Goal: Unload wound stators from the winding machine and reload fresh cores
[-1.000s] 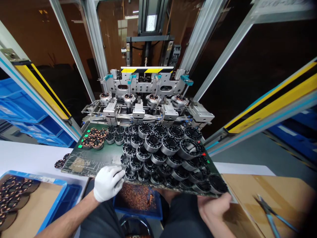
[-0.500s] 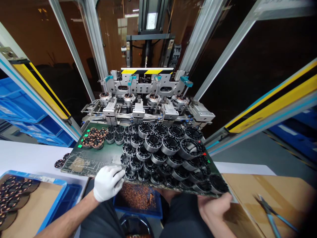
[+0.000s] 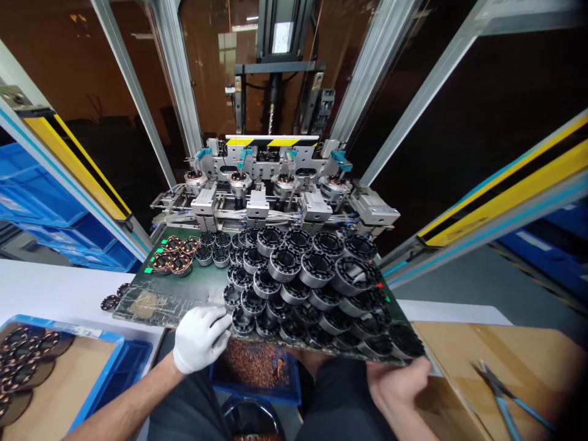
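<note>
My left hand (image 3: 202,339), in a white glove, rests at the front edge of the green work board (image 3: 184,294), its curled fingertips beside the nearest black and silver ring (image 3: 242,321); whether they grip anything is hidden. Bare, my right hand (image 3: 399,381) lies against the board's front right corner, below the stacked rings (image 3: 316,266), its fingers partly under the edge. Several copper-wound rings (image 3: 180,263) with green tags sit at the board's back left. Behind the board stands a machine with a row of clamping stations (image 3: 285,185).
Striped yellow posts (image 3: 87,168) flank the machine. At the left, a blue tray (image 3: 98,367) holds copper-wound rings. Pliers (image 3: 500,392) lie on a cardboard box (image 3: 528,349) at the right. Below the board, a blue bin (image 3: 257,367) contains copper-coloured bits.
The machine's striped crossbar and the plate with the teal clamps have moved down slightly. Both of my hands and the rings look unmoved.
</note>
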Demonstrator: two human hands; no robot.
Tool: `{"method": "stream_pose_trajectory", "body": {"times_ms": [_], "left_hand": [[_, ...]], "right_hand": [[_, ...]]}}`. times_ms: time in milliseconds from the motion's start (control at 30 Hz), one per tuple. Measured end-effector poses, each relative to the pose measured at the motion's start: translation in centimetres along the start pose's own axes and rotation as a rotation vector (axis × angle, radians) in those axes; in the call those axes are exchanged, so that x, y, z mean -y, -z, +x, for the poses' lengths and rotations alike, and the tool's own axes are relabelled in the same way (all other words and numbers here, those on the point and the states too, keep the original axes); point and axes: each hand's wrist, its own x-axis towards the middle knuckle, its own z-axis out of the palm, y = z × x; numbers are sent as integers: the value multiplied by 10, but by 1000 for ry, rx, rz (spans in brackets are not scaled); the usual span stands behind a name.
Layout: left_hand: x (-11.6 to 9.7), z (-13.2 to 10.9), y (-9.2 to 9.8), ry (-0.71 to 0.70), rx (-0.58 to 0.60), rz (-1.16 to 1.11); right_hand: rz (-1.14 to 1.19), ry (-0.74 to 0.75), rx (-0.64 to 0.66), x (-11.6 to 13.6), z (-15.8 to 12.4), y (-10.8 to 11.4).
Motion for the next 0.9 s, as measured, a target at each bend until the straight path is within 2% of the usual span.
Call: {"method": "stream_pose_trajectory", "body": {"times_ms": [267,600,900], "left_hand": [[0,-1,-1,-1,-2,1],[1,-2,-1,-3,0,-5],[2,-4,-3,-2,8,10]], "right_hand": [[-31,42,65,-1,0,1],[-36,91,69,-3,2,2],[-27,24,32,-2,-1,1]]}}
